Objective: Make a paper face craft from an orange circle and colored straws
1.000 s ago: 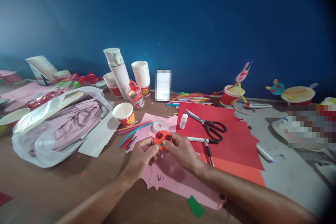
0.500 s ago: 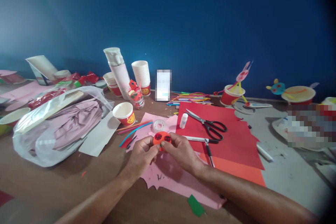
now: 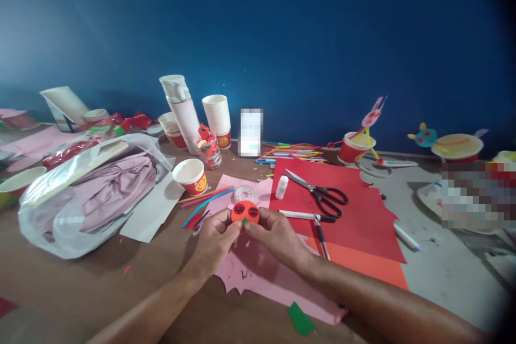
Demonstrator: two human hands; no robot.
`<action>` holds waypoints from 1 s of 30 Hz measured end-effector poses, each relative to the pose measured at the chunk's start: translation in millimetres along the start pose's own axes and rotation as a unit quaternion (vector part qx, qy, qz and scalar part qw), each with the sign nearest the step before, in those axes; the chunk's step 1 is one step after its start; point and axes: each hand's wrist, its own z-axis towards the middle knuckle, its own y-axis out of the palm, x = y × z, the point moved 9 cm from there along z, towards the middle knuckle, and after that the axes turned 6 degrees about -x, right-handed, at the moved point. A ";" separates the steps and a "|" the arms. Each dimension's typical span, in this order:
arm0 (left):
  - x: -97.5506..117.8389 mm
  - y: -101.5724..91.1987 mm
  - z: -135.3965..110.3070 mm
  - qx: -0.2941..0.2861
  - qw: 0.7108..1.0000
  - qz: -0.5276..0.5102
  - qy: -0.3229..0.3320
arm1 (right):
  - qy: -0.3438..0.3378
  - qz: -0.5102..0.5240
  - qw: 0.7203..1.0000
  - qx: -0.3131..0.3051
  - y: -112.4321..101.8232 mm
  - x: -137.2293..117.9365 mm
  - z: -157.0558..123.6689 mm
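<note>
Between my hands I hold a round orange paper cutout (image 3: pixel 245 207) with two dark red, black-marked circles on it. A small green paper piece (image 3: pixel 244 221) shows at its lower middle, by my thumb tips. My left hand (image 3: pixel 215 239) pinches the cutout's left edge; my right hand (image 3: pixel 278 234) pinches its right edge. Beneath them lies a pink paper sheet (image 3: pixel 266 274) with a jagged edge. A tape roll (image 3: pixel 243 193) sits just beyond the cutout. Right of my hands, a glue bottle (image 3: pixel 282 186), a white marker (image 3: pixel 300 215) and black-handled scissors (image 3: pixel 322 193) rest on red paper (image 3: pixel 363 226).
A paper cup (image 3: pixel 189 176) stands beyond my left hand, near colored strips (image 3: pixel 205 204). Farther back are a flask (image 3: pixel 183 113), stacked cups (image 3: pixel 216 118) and a bundle of colored sticks (image 3: pixel 294 152). A plastic bag (image 3: pixel 52 234) lies left; a green scrap (image 3: pixel 301 318) lies in front.
Both hands have shifted the orange cutout slightly left. The green piece at its lower middle now shows more clearly between my thumbs.
</note>
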 end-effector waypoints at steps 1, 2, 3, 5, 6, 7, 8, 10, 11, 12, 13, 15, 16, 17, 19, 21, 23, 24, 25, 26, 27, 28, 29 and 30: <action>0.6 -0.1 0.1 0.001 1.000 0.000 0.001 | 0.002 0.000 1.000 -0.002 0.5 0.9 0.1; 1.3 0.2 0.4 0.000 1.000 0.001 0.003 | 0.004 -0.001 1.000 -0.004 0.9 1.6 0.2; 1.9 0.5 0.6 -0.001 1.000 0.001 0.004 | 0.005 -0.002 1.000 -0.004 1.1 1.7 0.3; 1.7 1.4 1.2 -0.006 1.000 -0.002 0.003 | 0.011 -0.004 1.000 -0.001 0.8 1.1 0.4; 0.7 1.5 1.5 -0.008 1.000 -0.005 0.001 | 0.014 -0.005 1.000 0.001 0.5 0.5 0.4; -0.7 1.1 1.8 -0.010 1.000 -0.009 -0.001 | 0.018 -0.006 1.000 0.005 -0.1 -0.3 0.4; -2.0 0.8 2.1 -0.013 1.000 -0.012 0.001 | 0.021 -0.006 1.000 0.009 -0.7 -1.1 0.4; -3.5 0.3 2.8 -0.023 0.999 -0.019 0.015 | 0.021 -0.003 1.000 0.013 -1.6 -3.2 0.5; -3.9 0.5 3.1 -0.030 0.999 -0.022 0.025 | 0.020 -0.001 1.000 0.013 -1.8 -4.0 0.7; -4.2 0.7 3.4 -0.036 0.999 -0.025 0.032 | 0.020 0.003 1.000 0.011 -1.8 -4.3 0.9; -4.8 0.5 3.7 -0.037 0.998 -0.027 0.036 | 0.022 0.007 1.000 0.008 -1.7 -4.0 1.0; -6.2 -0.4 3.9 -0.030 0.999 -0.026 0.031 | 0.028 0.012 1.000 0.004 -2.0 -2.6 1.0; -6.5 -0.9 3.9 -0.024 0.999 -0.023 0.026 | 0.031 0.010 0.999 0.002 -2.1 -1.6 0.9; -6.5 -1.2 3.7 -0.018 0.999 -0.020 0.021 | 0.032 0.007 0.999 0.000 -2.2 -0.8 0.7; -5.5 -1.1 3.1 -0.010 1.000 -0.012 0.014 | 0.031 0.000 1.000 -0.002 -2.3 0.5 0.3; -3.7 -0.3 2.7 -0.011 1.000 -0.008 0.014 | 0.030 -0.001 1.000 -0.004 -2.3 1.8 0.1; -2.1 0.0 2.4 -0.013 1.000 -0.008 0.017 | 0.029 0.003 1.000 -0.005 -2.4 3.0 0.2; -1.5 -0.2 2.3 -0.014 1.000 -0.008 0.018 | 0.028 0.004 1.000 -0.004 -2.7 3.4 0.4; -1.3 -0.2 2.3 -0.014 1.000 -0.009 0.018 | 0.026 0.005 1.000 -0.003 -3.1 3.7 0.7; -1.4 -0.5 2.3 -0.013 1.000 -0.008 0.017 | 0.024 0.006 1.000 -0.001 -3.6 4.0 1.0; -1.7 -0.9 2.3 -0.012 1.000 -0.006 0.016 | 0.023 0.006 1.000 0.000 -4.1 4.3 1.3; -2.2 -1.3 2.3 -0.011 1.000 -0.005 0.015 | 0.023 0.004 1.000 0.002 -4.4 4.8 1.6; -2.6 -1.7 2.4 -0.009 1.000 -0.005 0.015 | 0.023 0.003 1.000 0.002 -4.4 5.3 1.8; -2.9 -2.3 2.4 -0.007 1.000 -0.005 0.016 | 0.024 0.002 1.000 0.002 -4.3 5.9 1.9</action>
